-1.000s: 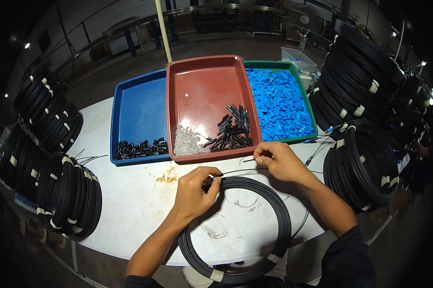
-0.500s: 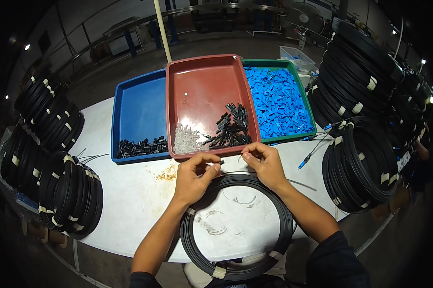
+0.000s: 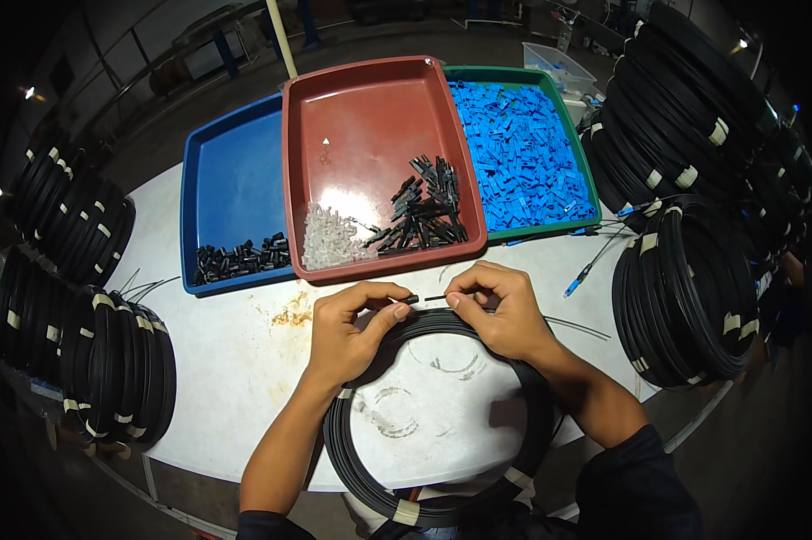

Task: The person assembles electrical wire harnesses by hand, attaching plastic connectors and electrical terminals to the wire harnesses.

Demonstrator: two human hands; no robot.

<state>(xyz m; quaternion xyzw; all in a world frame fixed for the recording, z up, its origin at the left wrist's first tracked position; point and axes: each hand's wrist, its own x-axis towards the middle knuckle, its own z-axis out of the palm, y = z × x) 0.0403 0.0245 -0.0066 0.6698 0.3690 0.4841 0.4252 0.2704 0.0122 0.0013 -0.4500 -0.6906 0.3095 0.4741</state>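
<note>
My left hand (image 3: 356,322) pinches a small black tubular sleeve (image 3: 412,300) between thumb and forefinger. Facing it, my right hand (image 3: 503,310) is closed on the thin black cable end (image 3: 435,298). The sleeve and the cable tip point at each other with a narrow gap between them. Both hands are above the far side of a black cable coil (image 3: 338,436), which is bound with pale tape and reaches over the table's near edge. Another length of cable (image 3: 579,327) sticks out to the right, behind my right wrist.
Beyond my hands stand a blue tray (image 3: 190,207) with black sleeves, a red tray (image 3: 291,180) with clear pieces and black parts, and a green tray (image 3: 589,184) full of blue connectors. Taped cable coils stand at left (image 3: 122,369) and right (image 3: 685,297) on the white table (image 3: 226,387).
My right hand has brought the cable end into line with the sleeve, close to its opening. My left hand still holds the sleeve. The whole view has shifted slightly.
</note>
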